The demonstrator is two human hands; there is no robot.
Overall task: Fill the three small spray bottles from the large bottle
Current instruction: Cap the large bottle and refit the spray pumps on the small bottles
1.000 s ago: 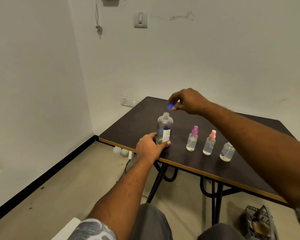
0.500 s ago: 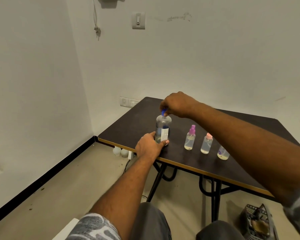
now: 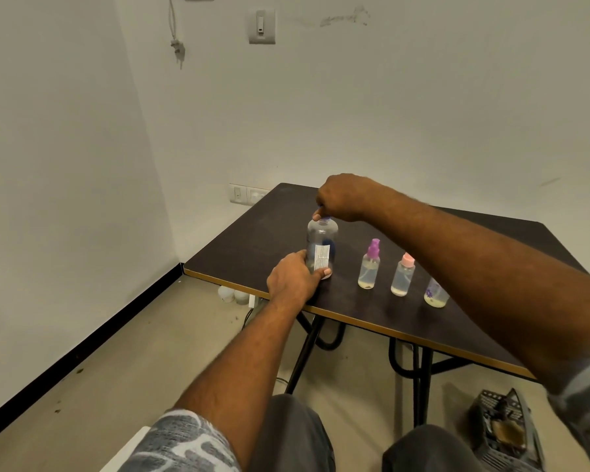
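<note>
The large clear bottle (image 3: 322, 237) stands upright near the front edge of the dark table (image 3: 266, 233). My left hand (image 3: 295, 279) grips its base. My right hand (image 3: 343, 199) is closed over its neck, pinching the blue cap (image 3: 325, 218) on the mouth. To the right stand three small spray bottles in a row: one with a purple sprayer (image 3: 369, 265), one with a pink cap (image 3: 403, 275), and a third (image 3: 436, 294) partly hidden behind my right forearm. Each holds clear liquid.
The table stands in a corner against white walls, with wall sockets (image 3: 247, 194) behind its far left corner. Below it are black metal legs (image 3: 304, 356) and white objects (image 3: 232, 294) on the floor. A dark basket (image 3: 504, 434) sits on the floor at the lower right.
My right hand came down from above the table with the blue cap and set it on the large bottle's mouth. My left hand has stayed on the bottle's base.
</note>
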